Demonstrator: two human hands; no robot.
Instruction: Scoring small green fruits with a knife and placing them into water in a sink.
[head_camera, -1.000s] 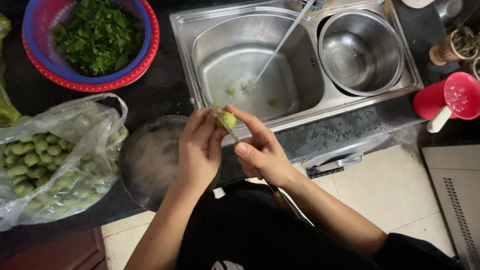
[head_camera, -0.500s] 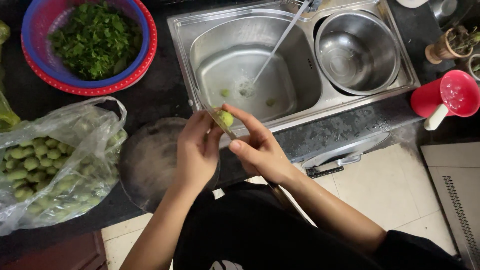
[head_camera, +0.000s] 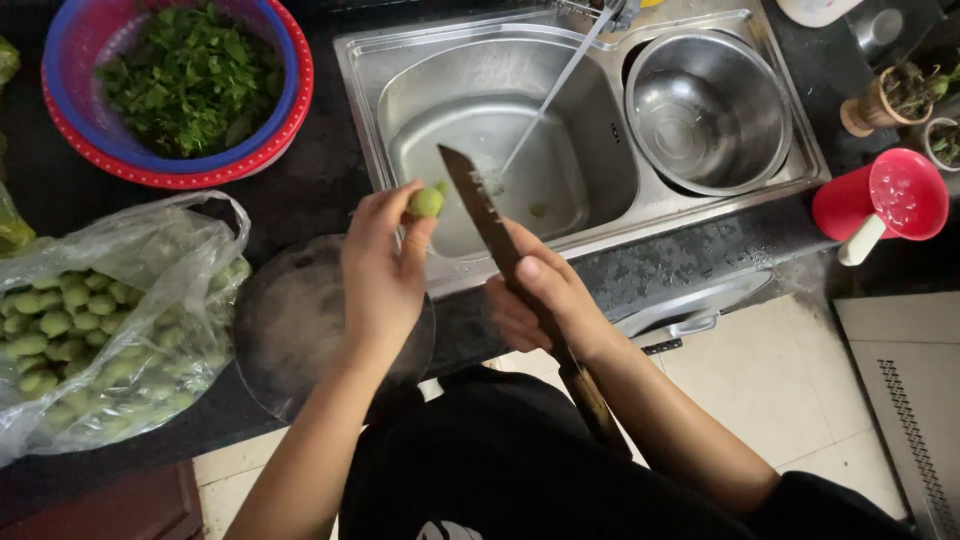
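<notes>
My left hand (head_camera: 381, 268) holds a small round green fruit (head_camera: 426, 202) at its fingertips, over the front edge of the steel sink (head_camera: 360, 75). My right hand (head_camera: 541, 297) grips a long knife (head_camera: 480, 212), its blade pointing up and away over the basin, its wooden handle running back along my forearm. The blade stands just right of the fruit, apart from it. A thin stream of water (head_camera: 556, 90) falls into the left basin, where small green bits lie.
A clear plastic bag of green fruits (head_camera: 95, 330) lies at the left. A round dark board (head_camera: 290, 320) sits under my left hand. A blue-and-red colander of chopped greens (head_camera: 180, 85), a steel bowl (head_camera: 708, 110) and a red cup (head_camera: 885, 200) surround the sink.
My hands have drawn apart. The knife blade, earlier tucked against the fruit, now stands raised and clear of it. The fruit stays in my left fingers.
</notes>
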